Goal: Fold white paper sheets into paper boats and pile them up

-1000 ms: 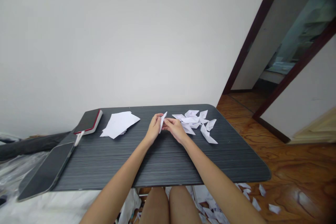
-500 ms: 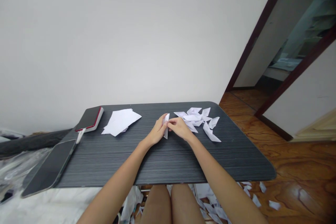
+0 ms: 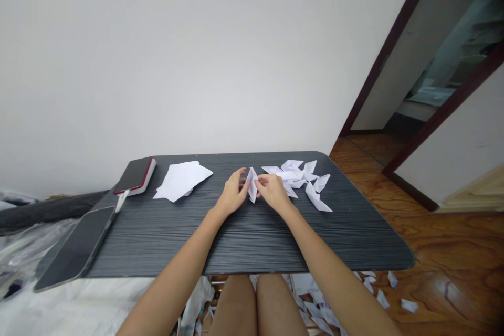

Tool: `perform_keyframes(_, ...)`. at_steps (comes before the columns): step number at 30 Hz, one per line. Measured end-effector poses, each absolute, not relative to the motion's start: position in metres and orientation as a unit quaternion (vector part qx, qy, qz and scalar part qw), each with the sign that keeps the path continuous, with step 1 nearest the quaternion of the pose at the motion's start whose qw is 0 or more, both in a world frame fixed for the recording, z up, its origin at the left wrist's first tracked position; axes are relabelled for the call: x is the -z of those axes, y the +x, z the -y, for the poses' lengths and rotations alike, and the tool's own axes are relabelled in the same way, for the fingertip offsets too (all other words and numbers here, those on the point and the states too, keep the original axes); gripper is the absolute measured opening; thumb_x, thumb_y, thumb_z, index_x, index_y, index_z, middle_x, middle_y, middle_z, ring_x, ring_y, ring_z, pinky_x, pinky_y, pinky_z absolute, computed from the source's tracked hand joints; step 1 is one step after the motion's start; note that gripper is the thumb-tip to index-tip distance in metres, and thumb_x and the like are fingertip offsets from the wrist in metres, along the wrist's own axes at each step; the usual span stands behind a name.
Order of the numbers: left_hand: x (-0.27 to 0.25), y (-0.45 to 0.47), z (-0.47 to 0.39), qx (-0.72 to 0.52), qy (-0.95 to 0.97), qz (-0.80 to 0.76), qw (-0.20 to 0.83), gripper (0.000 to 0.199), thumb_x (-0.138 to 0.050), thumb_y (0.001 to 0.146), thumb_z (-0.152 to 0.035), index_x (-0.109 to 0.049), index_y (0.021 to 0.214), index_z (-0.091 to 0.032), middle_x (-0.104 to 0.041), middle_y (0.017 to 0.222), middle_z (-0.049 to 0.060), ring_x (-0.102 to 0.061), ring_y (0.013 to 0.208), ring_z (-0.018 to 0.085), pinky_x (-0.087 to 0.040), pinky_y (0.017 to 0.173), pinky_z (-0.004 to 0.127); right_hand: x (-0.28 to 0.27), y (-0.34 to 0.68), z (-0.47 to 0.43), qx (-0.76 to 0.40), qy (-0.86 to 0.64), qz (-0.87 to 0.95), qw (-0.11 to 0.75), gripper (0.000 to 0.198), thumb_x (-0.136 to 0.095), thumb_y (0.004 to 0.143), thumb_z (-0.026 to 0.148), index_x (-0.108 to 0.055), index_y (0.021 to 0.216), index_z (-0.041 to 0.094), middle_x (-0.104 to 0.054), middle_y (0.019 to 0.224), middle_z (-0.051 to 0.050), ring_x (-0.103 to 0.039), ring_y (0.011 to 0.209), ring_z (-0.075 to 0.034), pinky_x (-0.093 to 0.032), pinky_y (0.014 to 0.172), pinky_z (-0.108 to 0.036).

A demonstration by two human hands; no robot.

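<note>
The right hand (image 3: 273, 189) pinches the right edge of a small folded paper (image 3: 252, 178) between thumb and bent fingers. From where I stand, the left hand (image 3: 233, 192) is half curled on the other side, thumb tip up against the paper and the fingers set a little apart; I can't tell whether it grips as well. The paper is upright between the two hands, over the middle of the table (image 3: 252, 252), pointed at top and bottom, with its sides flaring about a crease. Whether its lower tip meets the dark top, I can't make out.

Just beyond the right hand lies a loose heap of folded pieces (image 3: 291, 174), some overlapping, with one (image 3: 318, 199) slanting out toward the near side. Over to the left, well apart from the hands, flat white sheets (image 3: 183, 179) sit in an uneven stack. Past them, at the table's left end, is a black block (image 3: 134, 174) with a red edge, and a white cord (image 3: 122, 200) runs from it to the phone (image 3: 76, 247). More paper bits (image 3: 409, 305) are scattered on the wooden floor (image 3: 452, 252) below.
</note>
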State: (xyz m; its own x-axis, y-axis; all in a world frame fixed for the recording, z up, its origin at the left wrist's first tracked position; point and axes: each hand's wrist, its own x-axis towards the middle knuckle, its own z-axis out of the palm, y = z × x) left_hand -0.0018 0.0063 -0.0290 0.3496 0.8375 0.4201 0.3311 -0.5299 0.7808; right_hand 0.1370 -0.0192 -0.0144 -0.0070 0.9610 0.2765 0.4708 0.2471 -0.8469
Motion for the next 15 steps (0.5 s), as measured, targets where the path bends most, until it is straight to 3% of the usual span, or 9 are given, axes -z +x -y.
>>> perform_keyframes(4,0.027,0.000,-0.004,-0.404,0.753,-0.399,0.334,0.028,-0.044,0.077,-0.028,-0.051,0.100,-0.012,-0.061,0.085,0.008,-0.060,0.075,0.016,-0.049,0.069,0.029,0.016,0.132,0.022,-0.177,-0.581,0.676,0.417,0.022,-0.041,0.077,0.026,-0.060,0.074,0.015,-0.063,0.064,-0.005,-0.059,0.053,-0.014,-0.041,0.052,-0.021)
perform_keyframes(9,0.030,0.005,0.000,-0.408,0.791,-0.374,0.262,0.025,-0.040,0.078,-0.022,-0.053,0.099,-0.016,-0.061,0.086,0.007,-0.059,0.076,0.016,-0.047,0.071,0.028,0.020,0.126,0.021,-0.091,-0.654,0.667,0.345,0.017,-0.047,0.074,0.027,-0.059,0.071,0.016,-0.062,0.063,-0.008,-0.058,0.062,-0.018,-0.037,0.057,-0.025)
perform_keyframes(12,0.032,0.009,0.004,-0.400,0.810,-0.388,0.182,0.026,-0.038,0.078,-0.019,-0.054,0.098,-0.017,-0.060,0.082,0.007,-0.057,0.075,0.017,-0.045,0.071,0.029,0.021,0.126,0.021,-0.085,-0.668,0.654,0.346,0.016,-0.046,0.075,0.023,-0.059,0.068,0.015,-0.062,0.065,-0.012,-0.057,0.063,-0.020,-0.035,0.056,-0.026)
perform_keyframes(15,0.032,0.012,0.006,-0.408,0.805,-0.398,0.165,0.027,-0.039,0.077,-0.017,-0.055,0.099,-0.019,-0.061,0.082,0.006,-0.056,0.075,0.017,-0.044,0.072,0.028,0.020,0.130,0.021,-0.147,-0.622,0.657,0.400,0.021,-0.042,0.077,0.020,-0.061,0.068,0.015,-0.057,0.050,-0.006,-0.054,0.050,-0.016,-0.035,0.053,-0.025)
